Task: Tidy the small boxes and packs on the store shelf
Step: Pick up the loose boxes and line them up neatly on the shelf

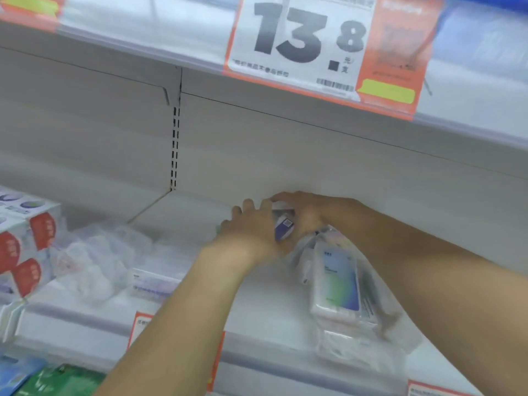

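Both my hands meet at the back of the white shelf (274, 318). Between them is a small blue and white box (284, 227) with a code label on its end. My left hand (251, 230) curls over the box from the left, and my right hand (303, 215) wraps it from the right and above. Just below my right forearm lies a flat white pack with a blue-green gradient front (338, 281), on top of clear-wrapped packs (351, 344). How much of the box is hidden under my fingers I cannot tell.
Red and white boxes (25, 247) are stacked at the shelf's left end, with crumpled clear-wrapped packs (94, 261) beside them. A big price sign reading 13.8 (308, 38) hangs from the shelf above. Green and blue packs (51, 381) sit on the lower shelf.
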`<state>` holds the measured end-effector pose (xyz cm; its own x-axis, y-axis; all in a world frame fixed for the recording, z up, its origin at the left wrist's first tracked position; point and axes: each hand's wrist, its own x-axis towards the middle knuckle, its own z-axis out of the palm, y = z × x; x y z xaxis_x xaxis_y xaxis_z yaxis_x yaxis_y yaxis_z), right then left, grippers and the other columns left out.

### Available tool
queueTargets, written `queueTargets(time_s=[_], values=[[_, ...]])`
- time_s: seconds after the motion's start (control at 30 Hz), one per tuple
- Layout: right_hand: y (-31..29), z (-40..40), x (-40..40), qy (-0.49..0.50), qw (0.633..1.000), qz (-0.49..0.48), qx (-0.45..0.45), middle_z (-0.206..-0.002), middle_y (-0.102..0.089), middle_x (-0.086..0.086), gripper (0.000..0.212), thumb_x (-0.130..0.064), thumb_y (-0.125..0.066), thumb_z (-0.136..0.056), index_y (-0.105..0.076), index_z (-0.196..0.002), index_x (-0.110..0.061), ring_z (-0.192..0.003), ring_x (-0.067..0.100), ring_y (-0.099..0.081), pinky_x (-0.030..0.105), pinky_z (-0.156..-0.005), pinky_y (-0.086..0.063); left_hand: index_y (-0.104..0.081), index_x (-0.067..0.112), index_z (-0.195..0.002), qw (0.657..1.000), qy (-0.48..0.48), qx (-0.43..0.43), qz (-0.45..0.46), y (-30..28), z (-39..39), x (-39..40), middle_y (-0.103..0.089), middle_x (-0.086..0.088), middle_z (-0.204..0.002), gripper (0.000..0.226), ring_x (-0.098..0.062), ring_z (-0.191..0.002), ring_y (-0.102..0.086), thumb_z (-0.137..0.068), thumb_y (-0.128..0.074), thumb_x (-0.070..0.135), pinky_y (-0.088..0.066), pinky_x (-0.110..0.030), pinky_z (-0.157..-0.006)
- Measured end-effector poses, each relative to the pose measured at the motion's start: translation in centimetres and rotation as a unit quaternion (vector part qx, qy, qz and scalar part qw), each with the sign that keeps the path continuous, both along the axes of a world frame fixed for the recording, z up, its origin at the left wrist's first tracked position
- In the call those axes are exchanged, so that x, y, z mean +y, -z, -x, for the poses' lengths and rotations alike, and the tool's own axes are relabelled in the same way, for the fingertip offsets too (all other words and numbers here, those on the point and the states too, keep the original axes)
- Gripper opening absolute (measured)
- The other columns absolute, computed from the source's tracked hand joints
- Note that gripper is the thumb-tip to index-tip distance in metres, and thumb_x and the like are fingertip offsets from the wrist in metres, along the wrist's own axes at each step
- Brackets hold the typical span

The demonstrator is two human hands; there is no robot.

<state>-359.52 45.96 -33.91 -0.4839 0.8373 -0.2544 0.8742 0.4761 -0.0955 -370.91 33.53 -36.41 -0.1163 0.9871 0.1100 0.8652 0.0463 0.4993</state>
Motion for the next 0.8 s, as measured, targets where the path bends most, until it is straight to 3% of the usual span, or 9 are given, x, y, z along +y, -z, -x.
queueTargets(time_s=[0.07, 0.13, 0.3, 0.4, 0.47, 0.57, 0.63, 0.7, 0.8], values=[[0.1, 0.2, -0.3, -0.010, 0.998, -0.010, -0.054, -0.137, -0.040, -0.008, 0.137, -0.056, -0.092, -0.034, -0.016, -0.148, -0.050, -0.124, 0.022, -0.050, 0.046, -0.096, -0.052, -0.022, 0.021, -0.147, 0.999, 0.011, -0.014, 0.034, 0.5, -0.1, 0.7, -0.035, -0.009, -0.139, 0.084, -0.031, -0.130, -0.038, -0.081, -0.063, 0.055, -0.041, -0.042, -0.100], [0.2, 0.4, -0.6, -0.005, 0.996, -0.010, -0.085, -0.144, -0.029, -0.002, 0.147, -0.048, -0.097, -0.036, -0.006, -0.151, -0.048, -0.129, 0.027, -0.045, 0.046, -0.095, -0.053, -0.026, 0.020, -0.146, 0.998, 0.013, 0.012, 0.062, 1.0, 0.1, 1.2, -0.042, -0.010, -0.136, 0.081, -0.031, -0.125, -0.045, -0.082, -0.064, 0.053, -0.043, -0.038, -0.095], [-0.3, -0.3, -0.5, -0.039, 0.994, -0.062, -0.085, -0.139, -0.032, 0.007, 0.141, -0.031, -0.095, -0.051, -0.001, -0.154, -0.044, -0.117, 0.030, -0.054, 0.039, -0.090, -0.055, -0.038, 0.021, -0.140, 0.994, 0.008, 0.090, 0.068, 1.5, 0.7, 1.4, -0.047, -0.005, -0.137, 0.065, -0.026, -0.129, -0.041, -0.086, -0.061, 0.048, -0.037, -0.038, -0.102], [-1.2, -2.0, -0.8, -0.046, 0.997, -0.064, 0.019, -0.133, -0.040, 0.004, 0.135, -0.021, -0.092, -0.053, -0.005, -0.153, -0.044, -0.109, 0.024, -0.054, 0.029, -0.078, -0.052, -0.039, 0.020, -0.138, 0.997, 0.015, 0.047, 0.058, 1.4, 0.6, 1.3, -0.050, -0.003, -0.137, 0.061, -0.024, -0.127, -0.045, -0.088, -0.059, 0.048, -0.038, -0.039, -0.105], [-1.8, -3.2, -1.4, -0.046, 0.992, -0.064, 0.098, -0.136, -0.044, 0.000, 0.132, -0.017, -0.092, -0.051, -0.011, -0.153, -0.042, -0.111, 0.022, -0.053, 0.031, -0.086, -0.051, -0.036, 0.017, -0.138, 0.999, 0.021, -0.003, 0.049, 1.2, 0.0, 1.1, -0.055, -0.004, -0.129, 0.064, -0.025, -0.118, -0.053, -0.087, -0.061, 0.047, -0.043, -0.040, -0.100], [-2.5, -5.2, -2.6, -0.026, 0.975, -0.076, 0.209, -0.126, -0.055, -0.009, 0.113, -0.016, -0.092, -0.051, -0.033, -0.146, -0.035, -0.104, 0.016, -0.059, 0.023, -0.078, -0.050, -0.033, 0.018, -0.137, 0.995, 0.034, -0.094, 0.022, 0.8, -1.2, 1.0, -0.057, -0.004, -0.121, 0.061, -0.025, -0.109, -0.058, -0.089, -0.060, 0.044, -0.047, -0.033, -0.089], [-3.1, -6.8, -3.2, -0.004, 0.962, -0.112, 0.251, -0.106, -0.063, -0.012, 0.082, -0.025, -0.096, -0.051, -0.055, -0.122, -0.028, -0.089, 0.005, -0.061, 0.013, -0.063, -0.042, -0.033, 0.023, -0.138, 0.987, 0.060, -0.147, 0.022, 0.8, -2.0, 0.9, -0.056, -0.001, -0.124, 0.059, -0.022, -0.110, -0.058, -0.090, -0.059, 0.045, -0.044, -0.029, -0.087], [-3.3, -8.4, -3.9, 0.029, 0.945, -0.142, 0.295, -0.090, -0.066, -0.012, 0.058, -0.038, -0.095, -0.054, -0.061, -0.099, -0.024, -0.076, 0.001, -0.062, 0.013, -0.059, -0.043, -0.035, 0.027, -0.137, 0.969, 0.088, -0.232, 0.014, 0.9, -3.1, 1.2, -0.057, 0.002, -0.122, 0.057, -0.017, -0.105, -0.061, -0.089, -0.061, 0.042, -0.048, -0.030, -0.088], [-2.8, -10.9, -5.3, 0.111, 0.886, -0.142, 0.428, -0.091, -0.072, -0.008, 0.059, -0.050, -0.089, -0.060, -0.063, -0.105, -0.021, -0.077, 0.006, -0.069, 0.023, -0.066, -0.055, -0.037, 0.024, -0.135, 0.927, 0.084, -0.361, -0.050, 0.1, -5.2, 1.3, -0.055, 0.002, -0.122, 0.059, -0.012, -0.100, -0.061, -0.087, -0.064, 0.044, -0.051, -0.025, -0.077]])
